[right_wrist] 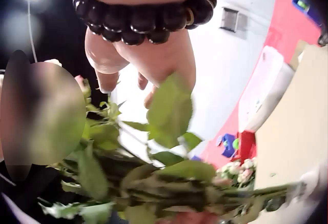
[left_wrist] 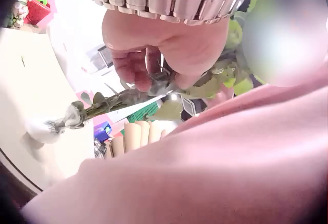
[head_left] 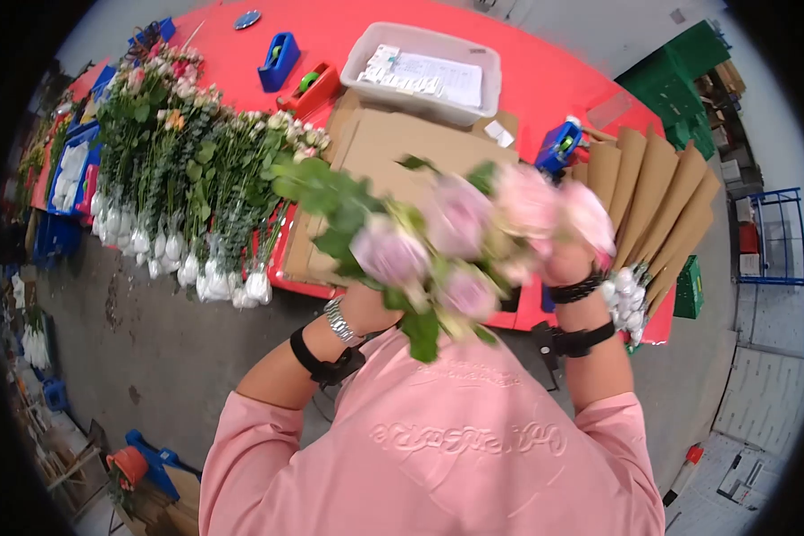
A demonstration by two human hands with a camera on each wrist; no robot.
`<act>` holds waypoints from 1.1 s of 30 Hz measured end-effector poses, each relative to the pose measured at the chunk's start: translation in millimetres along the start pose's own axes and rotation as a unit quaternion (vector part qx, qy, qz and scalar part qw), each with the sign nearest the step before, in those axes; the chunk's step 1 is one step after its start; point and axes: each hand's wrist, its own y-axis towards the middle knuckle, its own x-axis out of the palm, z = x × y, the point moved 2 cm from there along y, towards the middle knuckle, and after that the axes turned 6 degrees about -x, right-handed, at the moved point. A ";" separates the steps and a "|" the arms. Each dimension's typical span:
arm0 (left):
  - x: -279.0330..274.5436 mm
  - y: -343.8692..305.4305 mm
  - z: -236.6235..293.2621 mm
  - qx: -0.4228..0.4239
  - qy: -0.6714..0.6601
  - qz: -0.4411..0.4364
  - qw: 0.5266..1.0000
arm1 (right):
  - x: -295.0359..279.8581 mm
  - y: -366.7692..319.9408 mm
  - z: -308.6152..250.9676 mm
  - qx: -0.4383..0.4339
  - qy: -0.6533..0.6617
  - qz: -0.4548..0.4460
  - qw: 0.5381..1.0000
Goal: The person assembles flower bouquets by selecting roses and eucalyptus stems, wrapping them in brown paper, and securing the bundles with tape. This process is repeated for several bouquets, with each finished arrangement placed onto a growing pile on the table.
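A bouquet of lilac roses (head_left: 456, 214) and paler pink roses (head_left: 527, 201), slightly blurred, is held up in front of the chest. My left hand (left_wrist: 164, 44) grips its leafy stems (left_wrist: 110, 103), fingers curled round them. A white wrapped stem end (left_wrist: 43, 130) sticks out beyond that hand. Roses and leaves partly cover the left hand in the head view. On the bouquet's other side, my right hand (right_wrist: 141, 60) is close to the pink blooms, its fingers apart and pointing down among the leaves (right_wrist: 171, 111). A leaf hides part of those fingers.
Cardboard sheets (head_left: 411, 147) lie on the red table (head_left: 545, 45) beyond the bouquet. Flower bunches with white-wrapped ends (head_left: 188, 170) line the left side. Brown paper cones (head_left: 657, 188) stand at right. Behind are a plastic bin (head_left: 362, 58) and tape dispensers (head_left: 280, 61).
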 end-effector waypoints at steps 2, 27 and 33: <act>-0.1 13.9 5.4 -0.013 -0.177 -0.012 0.984 | -27.2 -15.2 38.5 0.101 -0.074 0.022 0.992; 6.5 46.8 -79.3 0.132 0.595 -0.043 0.792 | -87.4 -47.1 151.0 0.043 -0.464 -0.183 0.866; 9.2 41.2 -47.6 0.134 0.578 0.088 0.800 | -88.5 -40.5 154.2 0.083 -0.547 -0.217 0.804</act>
